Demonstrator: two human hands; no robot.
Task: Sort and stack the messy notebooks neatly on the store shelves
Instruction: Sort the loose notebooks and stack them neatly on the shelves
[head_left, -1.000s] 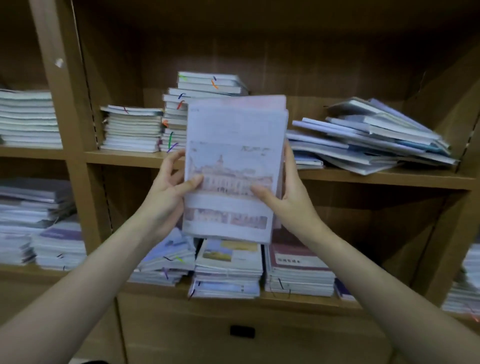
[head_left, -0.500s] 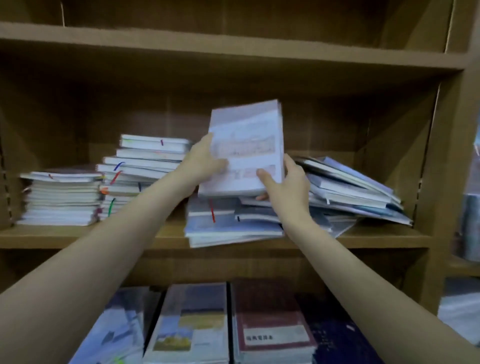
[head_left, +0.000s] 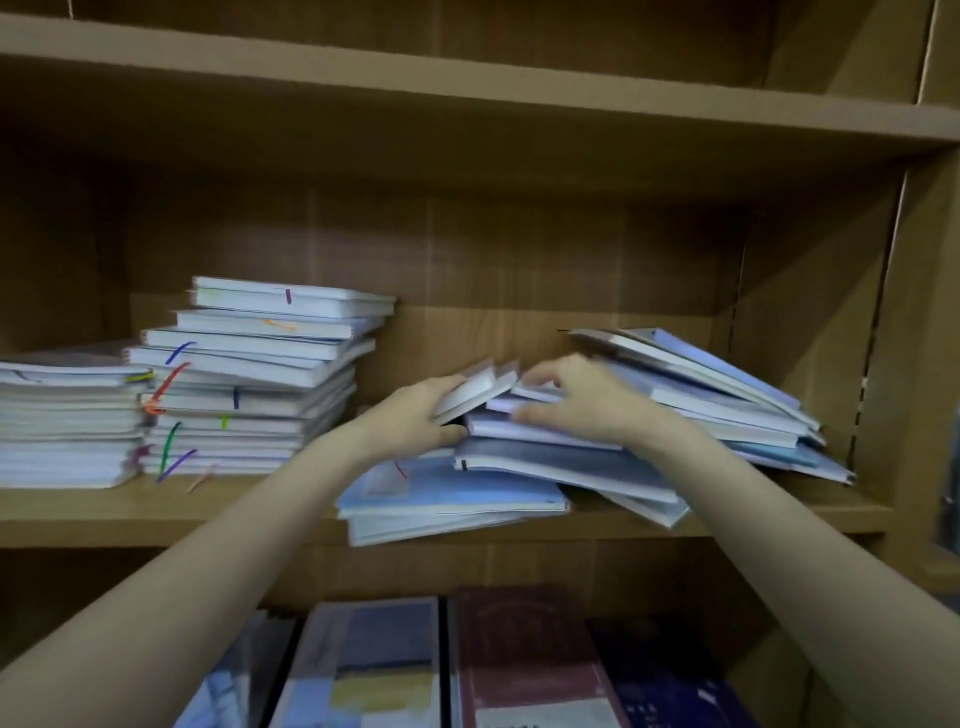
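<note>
Two hands have lowered the thin pale notebooks (head_left: 475, 387) onto the messy blue-and-white pile (head_left: 545, 467) on the wooden shelf (head_left: 156, 512). The left hand (head_left: 415, 415) grips them; the right hand (head_left: 582, 400) presses flat. Squaring up comes next.

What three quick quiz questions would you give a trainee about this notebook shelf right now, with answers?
1. True or false: the left hand grips the small tilted bundle of notebooks above the messy pile.
2. Which stack carries coloured ribbon markers: A, the tall middle stack, or B, the low left stack?
3. Fill in: the right hand rests on the ___ pile.

Key: 1 true; 2 A; 3 messy.
</note>
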